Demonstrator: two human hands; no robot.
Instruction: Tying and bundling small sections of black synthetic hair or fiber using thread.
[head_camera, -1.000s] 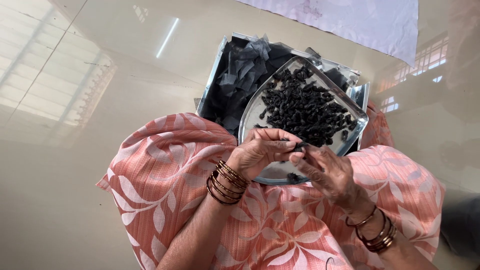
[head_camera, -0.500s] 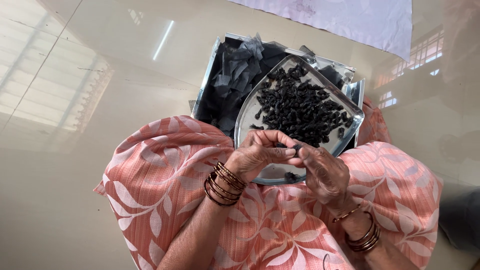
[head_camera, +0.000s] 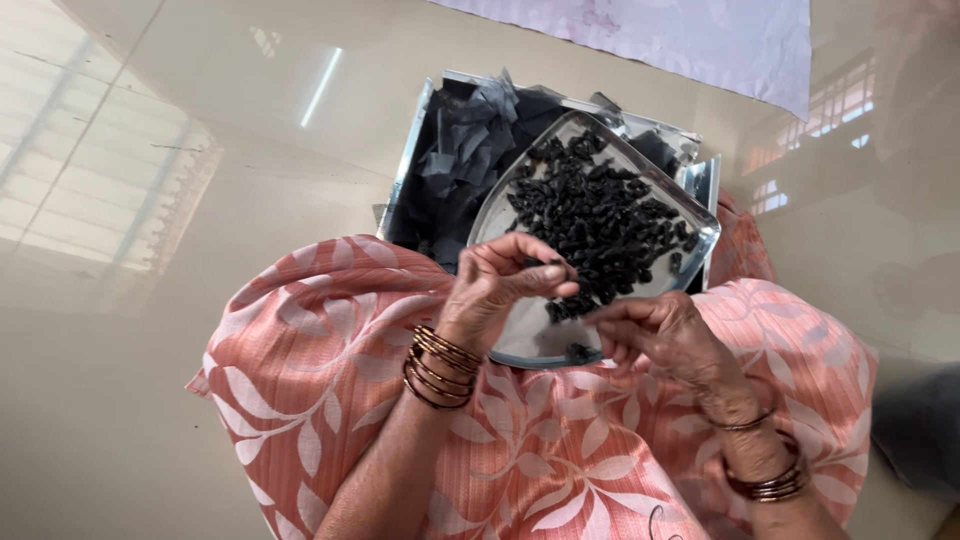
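Sorting step in hand: left hand (head_camera: 500, 283) fingers pinched on a small dark piece above the rounded metal tray (head_camera: 530, 340) of black pieces (head_camera: 600, 225); right hand (head_camera: 655, 335) fingers curled, contents unclear; next calls for fine fingertip picking.

Seated person in pink leaf-print cloth (head_camera: 330, 380), steel plate (head_camera: 520, 345) of small black pieces (head_camera: 600, 225) on the lap, left hand (head_camera: 500, 285) curled over its near edge, fingertips perhaps pinching a piece, right hand (head_camera: 655, 335) just beside, metal box (head_camera: 420, 140) of dark scraps (head_camera: 470, 150) behind, glossy floor (head_camera: 150, 150)
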